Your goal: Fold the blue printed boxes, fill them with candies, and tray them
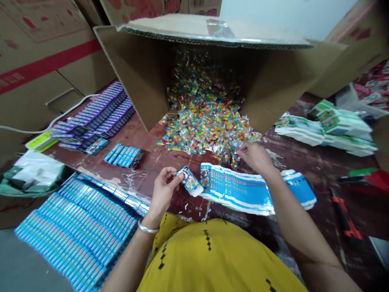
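Held between the thumb and fingers of my left hand (pixel 165 184) is a small blue printed carton (pixel 189 181), tilted, with a white end flap sticking out toward the lower right. My right hand (pixel 257 157) is at the near right edge of a heap of clear packets of colorful candy (pixel 206 125), its fingertips pinched on a candy packet there. Below my right wrist lies a fanned row of flat blue cartons (pixel 240 188), which runs from beside the held carton to the right, partly hidden by my forearm.
The candy spills from a cardboard box (pixel 267 85) lying on its side. Filled blue cartons (pixel 75 231) stand in rows at lower left, with purple ones (pixel 94 115) behind. Green cartons (pixel 331 125) and a red-and-black cutter (pixel 345 215) lie at right. A white cable (pixel 57 119) reaches a power strip (pixel 41 141).
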`<state>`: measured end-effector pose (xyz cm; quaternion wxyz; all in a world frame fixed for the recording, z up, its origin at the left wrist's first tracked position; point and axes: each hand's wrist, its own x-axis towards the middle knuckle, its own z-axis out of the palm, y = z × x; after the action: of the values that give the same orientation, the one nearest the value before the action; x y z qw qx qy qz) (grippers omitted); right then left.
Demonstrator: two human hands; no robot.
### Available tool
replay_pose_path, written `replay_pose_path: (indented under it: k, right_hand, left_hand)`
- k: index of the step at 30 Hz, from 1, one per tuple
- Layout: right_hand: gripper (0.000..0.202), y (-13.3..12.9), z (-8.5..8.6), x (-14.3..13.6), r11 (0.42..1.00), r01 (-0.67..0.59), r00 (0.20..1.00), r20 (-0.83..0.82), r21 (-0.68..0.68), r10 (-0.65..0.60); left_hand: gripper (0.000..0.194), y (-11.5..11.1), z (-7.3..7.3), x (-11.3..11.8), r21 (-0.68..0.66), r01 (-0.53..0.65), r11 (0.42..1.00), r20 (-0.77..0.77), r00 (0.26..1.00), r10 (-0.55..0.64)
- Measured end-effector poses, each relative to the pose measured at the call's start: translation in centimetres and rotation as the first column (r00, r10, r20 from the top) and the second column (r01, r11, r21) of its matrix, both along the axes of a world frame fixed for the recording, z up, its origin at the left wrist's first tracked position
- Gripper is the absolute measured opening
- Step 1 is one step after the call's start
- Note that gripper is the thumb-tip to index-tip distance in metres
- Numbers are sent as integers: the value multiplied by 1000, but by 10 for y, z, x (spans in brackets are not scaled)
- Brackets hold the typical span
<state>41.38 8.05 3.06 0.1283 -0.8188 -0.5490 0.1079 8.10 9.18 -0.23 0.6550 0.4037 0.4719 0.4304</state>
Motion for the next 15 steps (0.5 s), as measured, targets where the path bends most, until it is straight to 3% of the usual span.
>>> replay_pose_path:
  k: [2,5,9,12,15]
  right_hand:
    - [25,0,-8,15,995,32,997,77,-94,-25]
    - [37,2,-22,19,996,2,997,81,-89,5]
    - [19,6,-33,18,999,-16,997,81,-35,18]
    - [11,4,-30,22,1000,-16,1000,25,26,15]
    - [11,-1,-15,16,981,17,991,-133,195,9]
  left_hand:
    - [44,-1,0,1,-56,13,998,58,998,-10]
    - [56,-5,4,6,-120,89,989,105,991,-77]
    - [52,-9,8,10,-165,194,967,117,977,-176]
    - [35,-9,4,9,-127,239,963,72,970,-231]
    - [29,-10,-3,10,-55,276,960,-57,959,-279]
